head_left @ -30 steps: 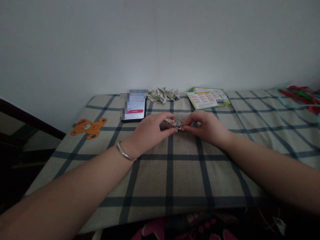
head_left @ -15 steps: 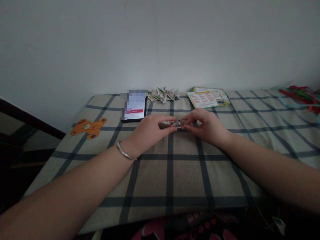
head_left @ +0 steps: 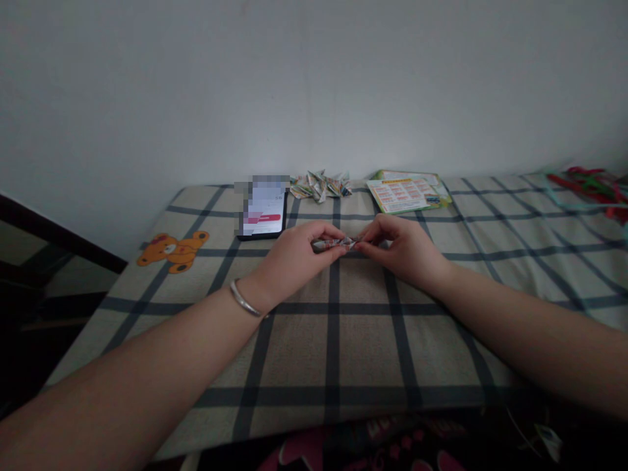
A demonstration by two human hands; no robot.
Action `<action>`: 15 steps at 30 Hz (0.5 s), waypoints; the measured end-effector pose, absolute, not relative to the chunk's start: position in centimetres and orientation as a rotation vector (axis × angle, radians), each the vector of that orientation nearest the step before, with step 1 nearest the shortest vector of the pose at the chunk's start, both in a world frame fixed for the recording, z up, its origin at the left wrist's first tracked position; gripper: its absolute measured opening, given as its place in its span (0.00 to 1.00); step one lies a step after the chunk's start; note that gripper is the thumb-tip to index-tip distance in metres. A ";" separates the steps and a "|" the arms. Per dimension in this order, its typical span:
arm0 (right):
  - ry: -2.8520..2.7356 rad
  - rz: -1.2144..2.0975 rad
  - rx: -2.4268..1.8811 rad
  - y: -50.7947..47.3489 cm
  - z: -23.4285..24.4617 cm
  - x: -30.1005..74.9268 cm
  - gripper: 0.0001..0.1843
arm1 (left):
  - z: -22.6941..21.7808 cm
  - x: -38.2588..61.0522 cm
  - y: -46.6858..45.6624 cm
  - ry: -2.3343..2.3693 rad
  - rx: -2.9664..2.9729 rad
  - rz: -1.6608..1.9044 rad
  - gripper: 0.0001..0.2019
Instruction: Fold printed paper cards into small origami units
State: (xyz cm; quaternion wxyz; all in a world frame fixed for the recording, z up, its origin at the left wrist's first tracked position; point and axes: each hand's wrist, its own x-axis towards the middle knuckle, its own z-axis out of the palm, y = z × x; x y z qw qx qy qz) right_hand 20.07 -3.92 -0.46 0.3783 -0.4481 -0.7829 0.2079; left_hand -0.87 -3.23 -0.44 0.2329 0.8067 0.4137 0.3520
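A small piece of folded printed paper (head_left: 347,241) is held between both hands above the checked cloth. My left hand (head_left: 307,252) pinches its left part between thumb and fingers, and a silver bangle circles that wrist. At the paper's right end, my right hand (head_left: 400,245) grips with thumb and forefinger closed. The fingers cover much of the paper, so its full shape is hidden. Behind the hands, several folded printed paper pieces (head_left: 321,187) lie in a cluster against the wall.
A phone (head_left: 265,212) with a lit screen stands left of the folded pieces. Printed leaflets (head_left: 405,194) lie to the right. A bear-shaped cutout (head_left: 173,252) rests near the left edge of the checked tablecloth (head_left: 304,347). Colourful red and green items (head_left: 589,186) sit far right.
The paper between my fingers has twisted and now looks narrower near the right hand. Both hands stay in nearly the same place.
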 end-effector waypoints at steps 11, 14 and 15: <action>-1.980 0.551 -1.056 -4.2 -0.5 19.7 0.09 | -1.0 -0.9 -3.0 1.100 2.193 0.934 0.12; -1.979 0.544 -1.040 -4.3 -0.4 19.7 0.10 | -0.8 -1.1 -3.0 1.102 2.343 0.868 0.10; -1.982 0.544 -1.044 -4.3 -0.4 19.6 0.10 | -0.7 -1.1 -3.0 1.098 2.404 0.854 0.10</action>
